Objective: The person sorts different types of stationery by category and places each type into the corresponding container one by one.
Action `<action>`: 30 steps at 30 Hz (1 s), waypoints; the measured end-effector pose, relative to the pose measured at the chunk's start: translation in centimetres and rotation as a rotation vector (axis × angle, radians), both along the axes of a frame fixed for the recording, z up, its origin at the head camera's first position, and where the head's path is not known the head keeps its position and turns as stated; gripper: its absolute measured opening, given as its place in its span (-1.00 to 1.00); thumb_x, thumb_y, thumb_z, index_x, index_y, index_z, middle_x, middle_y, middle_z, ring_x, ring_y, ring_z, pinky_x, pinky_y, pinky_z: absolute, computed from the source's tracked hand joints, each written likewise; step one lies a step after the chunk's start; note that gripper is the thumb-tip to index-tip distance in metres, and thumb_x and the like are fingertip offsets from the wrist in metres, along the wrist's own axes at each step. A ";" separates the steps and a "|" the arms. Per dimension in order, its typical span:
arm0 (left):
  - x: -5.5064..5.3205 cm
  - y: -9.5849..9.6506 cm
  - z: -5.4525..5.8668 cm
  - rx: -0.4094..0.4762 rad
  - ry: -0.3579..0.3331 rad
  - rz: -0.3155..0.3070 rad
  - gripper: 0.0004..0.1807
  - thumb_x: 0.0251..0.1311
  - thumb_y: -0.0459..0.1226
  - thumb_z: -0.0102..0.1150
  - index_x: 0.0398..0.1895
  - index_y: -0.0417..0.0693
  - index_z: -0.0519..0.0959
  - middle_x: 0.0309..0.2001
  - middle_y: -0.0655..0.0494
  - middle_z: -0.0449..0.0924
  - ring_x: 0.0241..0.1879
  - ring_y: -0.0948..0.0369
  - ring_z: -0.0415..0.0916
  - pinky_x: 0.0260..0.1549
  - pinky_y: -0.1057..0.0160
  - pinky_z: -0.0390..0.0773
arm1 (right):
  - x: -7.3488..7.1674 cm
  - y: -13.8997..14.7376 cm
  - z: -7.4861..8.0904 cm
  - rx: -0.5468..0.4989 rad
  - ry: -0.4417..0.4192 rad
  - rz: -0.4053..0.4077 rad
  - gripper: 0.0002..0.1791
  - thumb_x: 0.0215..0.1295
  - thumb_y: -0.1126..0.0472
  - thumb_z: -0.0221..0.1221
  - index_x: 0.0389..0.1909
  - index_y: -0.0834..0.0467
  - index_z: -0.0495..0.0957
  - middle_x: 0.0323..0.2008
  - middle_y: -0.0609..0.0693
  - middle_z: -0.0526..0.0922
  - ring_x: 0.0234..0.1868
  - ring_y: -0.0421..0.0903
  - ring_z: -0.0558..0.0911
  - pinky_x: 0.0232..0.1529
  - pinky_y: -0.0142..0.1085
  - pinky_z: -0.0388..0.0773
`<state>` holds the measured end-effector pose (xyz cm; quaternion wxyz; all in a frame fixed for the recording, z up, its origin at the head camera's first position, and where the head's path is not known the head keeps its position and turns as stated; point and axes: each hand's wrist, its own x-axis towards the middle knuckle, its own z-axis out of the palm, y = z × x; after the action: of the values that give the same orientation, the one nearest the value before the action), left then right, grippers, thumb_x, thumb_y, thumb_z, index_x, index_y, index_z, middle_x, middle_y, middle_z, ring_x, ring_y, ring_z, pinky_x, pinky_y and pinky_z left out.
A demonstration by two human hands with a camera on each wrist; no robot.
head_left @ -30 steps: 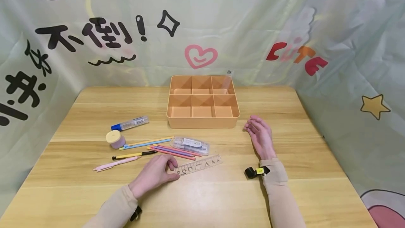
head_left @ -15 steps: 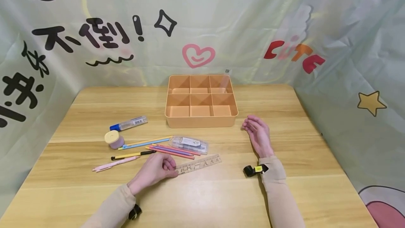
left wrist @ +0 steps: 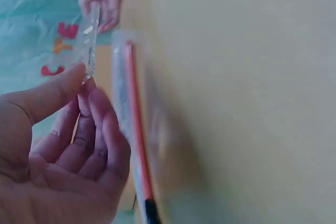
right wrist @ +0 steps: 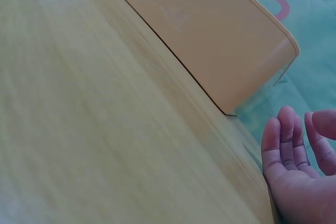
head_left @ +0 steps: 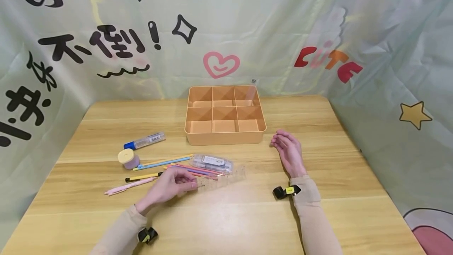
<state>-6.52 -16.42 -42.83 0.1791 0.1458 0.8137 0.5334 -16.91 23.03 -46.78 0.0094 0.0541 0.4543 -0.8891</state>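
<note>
Between thumb and fingertips, my left hand [head_left: 169,186] pinches one end of a clear ruler [head_left: 228,178]. The ruler looks raised off the table, and its far part passes in front of a clear plastic case [head_left: 212,162] in the head view. Up close in the left wrist view, the ruler [left wrist: 88,40] is tilted and seen nearly edge-on. Several coloured pencils [head_left: 184,165] lie just beyond that hand, partly hidden by it. My right hand [head_left: 289,150] rests on the table with loosely curled fingers, holding nothing, near the right front corner of an orange divided box [head_left: 226,139].
A clear strip with a small printed code [head_left: 252,89] stands in the box's back right compartment. Left of the pencils are a blue-capped tube [head_left: 145,141], a yellow-lidded jar [head_left: 129,159], a yellow-and-black pen [head_left: 143,177] and a pink pen [head_left: 130,186]. Printed cloth [head_left: 276,42] hangs behind.
My left hand has lifted the ruler off the table and moved slightly up and away with it. The right hand has stayed in place.
</note>
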 end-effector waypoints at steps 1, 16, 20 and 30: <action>-0.1 -0.2 0.3 0.012 -0.026 0.014 -0.76 0.21 -0.27 0.37 -0.18 -0.31 0.67 -0.27 -0.14 0.72 -0.39 0.29 0.60 -0.37 0.37 0.62 | 0.0 0.0 0.0 -0.004 0.004 0.004 -0.78 0.51 0.41 -0.02 -0.18 0.22 0.62 -0.33 0.00 0.71 -0.31 -0.12 0.68 -0.17 -0.32 0.66; -3.5 -2.7 3.9 0.229 -0.052 0.218 -0.55 0.44 -0.27 0.13 0.13 -0.58 0.43 -0.24 0.21 0.71 -0.20 0.27 0.74 -0.02 0.24 0.70 | -0.2 -0.1 0.3 0.013 -0.009 -0.010 -0.81 0.53 0.35 0.00 -0.17 0.23 0.60 -0.33 0.02 0.68 -0.31 -0.10 0.66 -0.16 -0.32 0.66; -4.3 -3.0 5.3 0.333 -0.016 0.301 -0.53 0.43 -0.23 0.14 0.13 -0.53 0.44 -0.21 0.20 0.71 -0.18 0.29 0.72 -0.01 0.31 0.69 | -0.1 0.0 0.2 0.010 -0.002 -0.003 -0.80 0.53 0.33 0.01 -0.19 0.20 0.62 -0.32 0.01 0.68 -0.30 -0.11 0.66 -0.15 -0.33 0.66; -7.1 -2.2 7.9 0.627 0.112 0.492 -0.79 0.35 -0.28 0.22 -0.06 -0.22 0.57 -0.25 0.13 0.75 -0.25 0.32 0.75 -0.07 0.34 0.69 | 0.1 -0.1 -0.1 0.003 0.006 0.005 -0.81 0.53 0.32 0.02 -0.18 0.19 0.63 -0.30 0.02 0.68 -0.29 -0.10 0.65 -0.14 -0.32 0.65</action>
<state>-13.63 -18.57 -34.95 -0.0516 0.0232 0.6305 0.7741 -16.83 22.95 -46.85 0.0104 0.0505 0.4557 -0.8886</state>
